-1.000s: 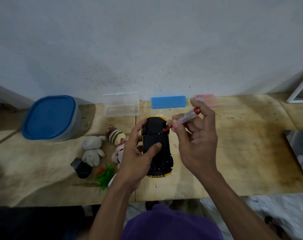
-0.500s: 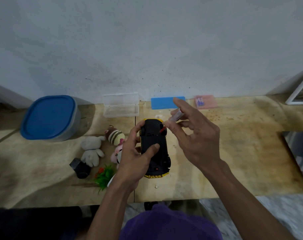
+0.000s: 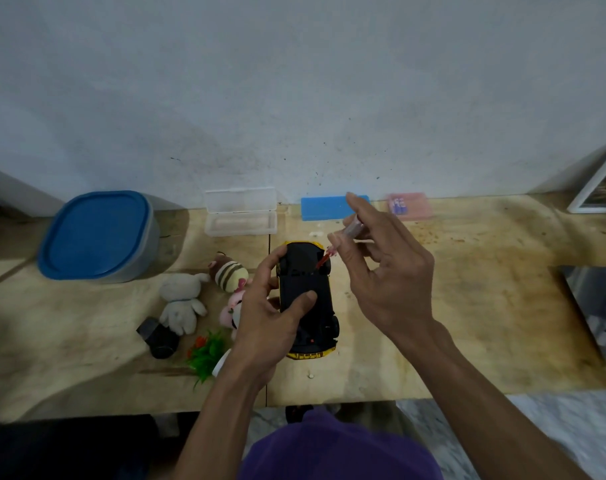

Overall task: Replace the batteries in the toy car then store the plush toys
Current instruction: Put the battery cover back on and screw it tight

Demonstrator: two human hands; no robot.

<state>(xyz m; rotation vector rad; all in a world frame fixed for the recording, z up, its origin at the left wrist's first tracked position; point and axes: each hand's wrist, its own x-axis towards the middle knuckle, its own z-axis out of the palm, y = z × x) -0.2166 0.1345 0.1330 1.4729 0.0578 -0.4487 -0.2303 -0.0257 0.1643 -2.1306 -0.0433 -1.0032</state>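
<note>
One toy car (image 3: 306,299), one screwdriver (image 3: 343,239), three plush toys (white (image 3: 182,303), striped (image 3: 229,271), pink (image 3: 233,304)), one blue-lidded tub (image 3: 97,235), three flat cases (image 3: 241,216), two hands (image 3: 267,320).

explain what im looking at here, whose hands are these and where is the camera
There is no machine here: a person wears a camera on the head, looking down at their own hands over a wooden table. The left hand grips a toy car turned underside up. The right hand pinches a small screwdriver, its tip on the car's underside near the far end. Left of the car lie plush toys, a small green plant and a black object. By the wall stand a blue-lidded tub, a clear case, a blue case and a pink case.
</note>
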